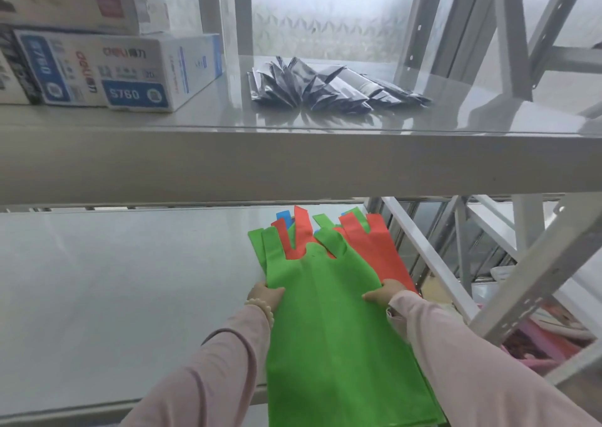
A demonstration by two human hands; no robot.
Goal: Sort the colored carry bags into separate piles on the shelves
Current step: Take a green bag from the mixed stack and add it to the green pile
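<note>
A mixed stack of carry bags lies on the lower shelf (114, 296), at its right end. The top green bag (325, 322) covers most of the stack and hangs over the front edge. Red bags (374, 247) stick out from under it at the back and right, and blue handles (284, 215) show at the far end. My left hand (265, 296) grips the green bag's left edge. On the bag's right edge, my right hand (384, 293) holds on the same way. Both hands sit at mid-height of the bag.
The upper shelf (293, 165) carries stacked stationery boxes (130, 71) at the left and a fan of dark foil pouches (325, 87) in the middle. Grey shelf uprights and braces (537, 270) stand at the right, with pink items (547, 338) beyond them.
</note>
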